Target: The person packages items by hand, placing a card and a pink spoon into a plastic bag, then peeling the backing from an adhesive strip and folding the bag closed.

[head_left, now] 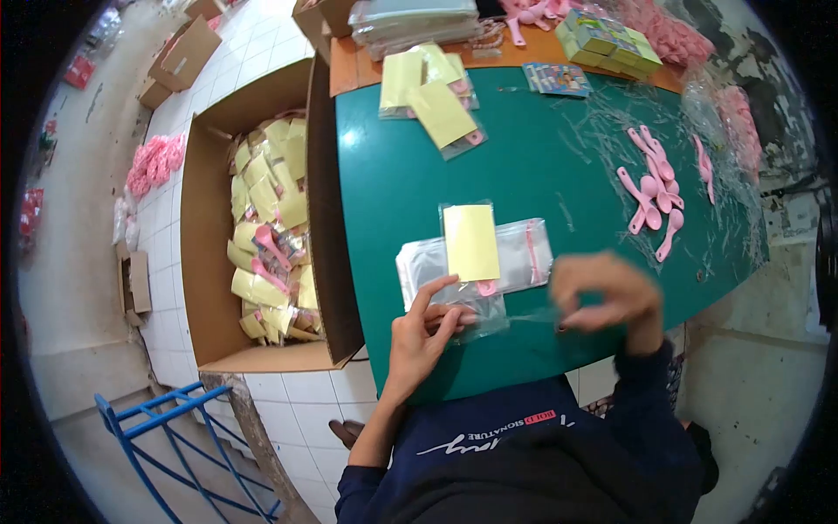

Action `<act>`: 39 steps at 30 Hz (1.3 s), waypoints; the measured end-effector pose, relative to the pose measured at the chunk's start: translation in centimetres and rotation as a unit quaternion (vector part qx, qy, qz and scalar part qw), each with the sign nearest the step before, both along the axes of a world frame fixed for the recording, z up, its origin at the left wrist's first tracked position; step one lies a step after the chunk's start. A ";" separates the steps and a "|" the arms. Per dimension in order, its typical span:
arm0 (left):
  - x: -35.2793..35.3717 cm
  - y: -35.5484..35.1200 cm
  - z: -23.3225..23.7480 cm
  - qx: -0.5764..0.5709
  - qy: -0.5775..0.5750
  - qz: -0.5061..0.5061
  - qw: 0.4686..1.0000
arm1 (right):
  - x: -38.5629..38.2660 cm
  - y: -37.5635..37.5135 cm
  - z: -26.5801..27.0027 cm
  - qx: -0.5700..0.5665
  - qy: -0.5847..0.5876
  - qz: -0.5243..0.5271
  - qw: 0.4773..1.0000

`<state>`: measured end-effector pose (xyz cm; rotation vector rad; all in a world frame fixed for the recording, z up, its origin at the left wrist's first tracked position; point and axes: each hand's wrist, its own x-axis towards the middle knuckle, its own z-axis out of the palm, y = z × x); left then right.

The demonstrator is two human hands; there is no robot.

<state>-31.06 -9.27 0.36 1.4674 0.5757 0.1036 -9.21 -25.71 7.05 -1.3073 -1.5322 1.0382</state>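
Note:
My left hand [423,339] pinches the lower end of a clear plastic bag [489,321] at the near part of the green table. Inside this bag lie a yellow card [471,243] and a pink spoon, of which only a small end [486,286] shows below the card. The bag rests across a stack of flat clear bags [423,262]. To the right, my right hand [602,293] is blurred by motion, its fingers curled together. A thin clear plastic strip [532,318] stretches between the bag and this hand.
Loose pink spoons [653,188] and clear strips lie on the green table [524,166]'s right side. Filled bags [441,113] are near the back, beside small booklets [559,79]. A cardboard box [327,236] of filled bags stands left, with a blue metal frame [166,415] nearer.

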 end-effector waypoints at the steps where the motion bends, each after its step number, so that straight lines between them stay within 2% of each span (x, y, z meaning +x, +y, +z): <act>1: 0.0 0.0 0.1 -0.004 0.010 0.004 1.000 | 3.8 -1.6 0.1 0.059 -0.028 -0.035 0.997; 3: 0.1 0.2 0.3 0.009 0.010 -0.017 1.000 | 11.2 -5.7 2.0 -0.035 -0.006 -0.252 0.967; 4: 0.0 0.3 0.4 0.016 0.013 -0.026 0.999 | 15.6 -7.3 1.7 -0.015 -0.091 -0.380 0.920; 5: -0.1 0.3 0.5 0.022 0.014 -0.036 0.999 | 20.0 -8.9 1.4 -0.015 -0.160 -0.504 0.848; 9: -0.1 0.5 -0.6 -0.044 -0.019 -0.026 0.998 | 9.7 -4.9 7.1 -0.080 -0.313 -0.433 0.842; 12: -0.3 0.5 -0.1 -0.098 -0.023 -0.017 0.995 | 3.8 -1.5 0.0 -0.029 -0.370 -0.300 0.879; 13: -0.3 0.6 0.2 -0.113 -0.031 -0.017 0.993 | 0.4 0.2 -0.9 -0.007 -0.359 -0.203 0.911; 14: -0.3 0.6 0.4 -0.127 -0.037 -0.018 0.991 | -2.8 1.2 -1.1 -0.087 -0.255 -0.183 0.945; 15: -0.3 0.7 0.9 -0.132 -0.041 -0.013 0.990 | -4.2 1.9 -1.7 -0.037 -0.283 -0.156 0.946; 18: -0.5 1.2 1.6 -0.137 -0.058 -0.037 0.988 | -6.0 2.8 -3.8 0.004 -0.261 -0.198 0.945; 21: -0.8 1.6 1.9 -0.095 -0.058 -0.038 0.993 | -6.2 2.8 -4.3 0.033 -0.268 -0.204 0.941; 24: -0.8 1.9 1.2 0.007 -0.016 -0.037 0.999 | -6.2 2.4 -4.5 0.025 -0.215 -0.202 0.955; 28: 0.2 1.5 1.0 0.180 -0.045 -0.073 0.980 | -6.2 2.0 -4.4 0.025 -0.157 -0.199 0.967; 31: 0.3 1.3 1.0 0.194 -0.060 -0.066 0.977 | -6.7 1.4 -4.4 0.002 -0.102 -0.239 0.966; 34: 0.3 1.0 1.0 0.182 -0.048 -0.059 0.980 | -7.1 0.9 -4.3 -0.078 -0.015 -0.277 0.958; 37: 0.2 0.7 0.6 0.144 -0.044 -0.037 0.988 | -8.3 1.1 -5.2 -0.084 0.167 -0.359 0.914; 39: 0.1 0.4 0.4 0.120 -0.043 -0.022 0.992 | -8.6 1.0 -5.7 -0.117 0.239 -0.363 0.893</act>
